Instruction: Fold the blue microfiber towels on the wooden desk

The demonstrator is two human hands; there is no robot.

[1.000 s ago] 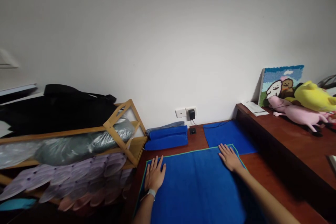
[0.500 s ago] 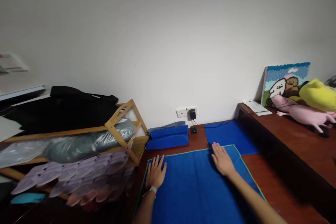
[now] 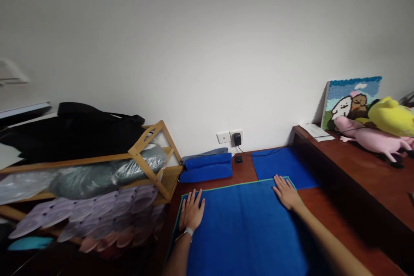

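A large blue cloth [image 3: 239, 228] with green edging lies spread on the reddish-brown wooden table [image 3: 323, 211]. My left hand [image 3: 192, 212] rests flat on its far left corner, fingers extended. On the far right corner lies my right hand [image 3: 286, 192], palm down with fingers stretched out. Neither hand grips anything. Behind the left hand sits a folded blue cloth [image 3: 207, 168]. Another flat blue cloth [image 3: 284, 164] lies past the right hand, partly covered by the near cloth's edge.
A wooden rack [image 3: 164, 177] at left carries a black bag [image 3: 71, 133], plastic-wrapped bundles and several lilac slippers [image 3: 106, 211]. A black plug [image 3: 237, 139] with a cable is in the wall socket. The raised ledge at right bears plush toys [image 3: 368, 133] and a picture [image 3: 352, 101].
My right hand has slid to the right across the cloth, close to its far right corner. The left hand stays at its corner. The view has shifted slightly.
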